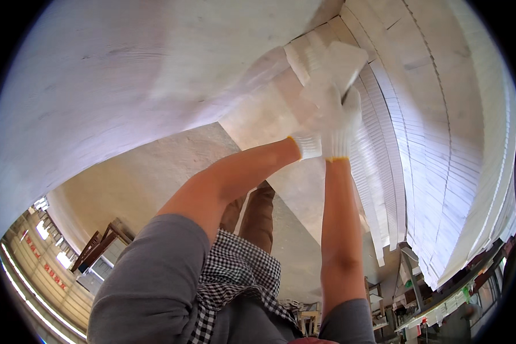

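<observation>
Both of my hands wear white knitted gloves with yellow cuff edges, and they are close together at upper centre, smeared by motion. My left hand (314, 123) reaches across from the left and partly merges with the right. My right hand (341, 123) points straight away from me. Just beyond the fingers is a pale, flat-looking piece (348, 60), too blurred to name; whether either hand grips it is hidden. To the right of the hands rises a stack of thin, pale, ridged sheets (384, 109) with layered edges. A pale board-like surface (295, 189) lies under my arms.
A broad whitish surface (120, 74) fills the upper left. Pale sheets with wavy seams (447, 132) stand along the right. Brown wooden furniture (112, 241) is at the lower left, and cluttered shelving (424, 315) at the lower right. A black-and-white checked cloth (241, 266) hangs at my waist.
</observation>
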A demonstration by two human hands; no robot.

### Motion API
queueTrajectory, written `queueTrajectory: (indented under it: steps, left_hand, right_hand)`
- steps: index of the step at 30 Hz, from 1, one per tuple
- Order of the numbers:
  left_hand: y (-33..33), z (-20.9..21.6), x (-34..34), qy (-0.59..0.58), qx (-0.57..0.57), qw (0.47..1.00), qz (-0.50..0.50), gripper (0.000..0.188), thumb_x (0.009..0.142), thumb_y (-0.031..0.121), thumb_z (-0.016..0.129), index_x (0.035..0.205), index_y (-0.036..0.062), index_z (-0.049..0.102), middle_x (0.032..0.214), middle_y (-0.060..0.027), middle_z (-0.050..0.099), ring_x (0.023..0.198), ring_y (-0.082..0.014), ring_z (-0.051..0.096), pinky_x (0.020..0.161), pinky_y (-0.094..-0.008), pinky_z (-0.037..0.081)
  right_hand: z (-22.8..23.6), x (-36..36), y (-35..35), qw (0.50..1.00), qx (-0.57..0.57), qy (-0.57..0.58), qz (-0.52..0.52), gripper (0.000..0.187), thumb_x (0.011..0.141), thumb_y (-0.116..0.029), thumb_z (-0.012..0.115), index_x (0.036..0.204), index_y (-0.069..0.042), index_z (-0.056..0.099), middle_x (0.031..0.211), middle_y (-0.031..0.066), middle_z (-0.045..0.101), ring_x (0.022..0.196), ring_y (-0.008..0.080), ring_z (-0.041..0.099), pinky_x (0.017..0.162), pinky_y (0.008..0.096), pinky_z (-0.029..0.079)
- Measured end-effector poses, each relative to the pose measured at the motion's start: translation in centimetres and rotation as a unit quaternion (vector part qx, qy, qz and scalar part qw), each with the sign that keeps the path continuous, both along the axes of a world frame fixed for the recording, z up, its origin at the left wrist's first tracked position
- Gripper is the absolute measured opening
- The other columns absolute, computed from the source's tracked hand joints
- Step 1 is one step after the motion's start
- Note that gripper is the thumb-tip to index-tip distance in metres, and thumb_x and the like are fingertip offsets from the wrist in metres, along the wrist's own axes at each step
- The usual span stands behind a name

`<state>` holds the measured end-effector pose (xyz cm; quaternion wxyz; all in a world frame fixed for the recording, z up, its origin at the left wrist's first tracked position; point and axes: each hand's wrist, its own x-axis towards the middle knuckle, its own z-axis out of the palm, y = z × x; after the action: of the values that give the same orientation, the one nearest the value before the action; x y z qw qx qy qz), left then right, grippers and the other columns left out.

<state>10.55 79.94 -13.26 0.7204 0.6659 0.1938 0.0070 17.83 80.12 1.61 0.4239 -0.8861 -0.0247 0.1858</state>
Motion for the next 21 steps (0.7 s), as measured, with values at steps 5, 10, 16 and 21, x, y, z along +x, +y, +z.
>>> queueTrajectory:
  steps: [5, 10, 16, 21]
  left_hand:
    - [4.0, 5.9, -4.3, 0.078, 0.319, 0.944, -0.016, 0.041, 0.091, 0.018, 0.059, 0.13, 0.0037, 0.056, 0.135, -0.0169, 0.055, 0.123, -0.0323, 0.053, 0.102, -0.0463, 0.042]
    - [9.6, 9.0, -6.1, 0.065, 0.423, 0.903, 0.022, 0.047, 0.095, 0.025, 0.059, 0.134, -0.0005, 0.054, 0.136, -0.0203, 0.055, 0.125, -0.0385, 0.051, 0.105, -0.0487, 0.04]
    - [13.5, 11.5, -1.7, 0.137, -0.036, 0.965, 0.22, 0.051, 0.096, 0.036, 0.064, 0.131, -0.0011, 0.058, 0.125, -0.0165, 0.063, 0.118, -0.0257, 0.059, 0.097, -0.0401, 0.047]
    - [17.4, 14.0, 2.1, 0.177, -0.053, 0.981, 0.054, 0.053, 0.093, 0.04, 0.068, 0.123, -0.0026, 0.064, 0.11, -0.0134, 0.069, 0.099, -0.017, 0.065, 0.081, -0.0309, 0.052]
  right_hand:
    - [-1.8, 1.4, 4.6, 0.994, -0.1, -0.023, -0.025, 0.047, 0.091, -0.047, 0.059, 0.099, 0.0, 0.058, 0.095, 0.0213, 0.067, 0.086, 0.0404, 0.065, 0.078, 0.0466, 0.05]
    - [-2.2, 1.3, 7.4, 0.991, -0.126, 0.013, -0.044, 0.046, 0.092, -0.045, 0.062, 0.101, 0.0, 0.059, 0.097, 0.0206, 0.068, 0.09, 0.0382, 0.067, 0.08, 0.0457, 0.051]
    - [-4.0, -0.5, 5.0, 0.922, 0.321, 0.157, -0.147, 0.037, 0.098, -0.029, 0.061, 0.119, 0.002, 0.056, 0.114, 0.0145, 0.065, 0.104, 0.0269, 0.063, 0.084, 0.0415, 0.053]
    - [-4.9, -1.5, 1.2, 0.846, 0.427, 0.284, -0.144, 0.045, 0.104, -0.026, 0.056, 0.138, 0.003, 0.049, 0.136, 0.0117, 0.054, 0.122, 0.024, 0.056, 0.093, 0.0417, 0.052]
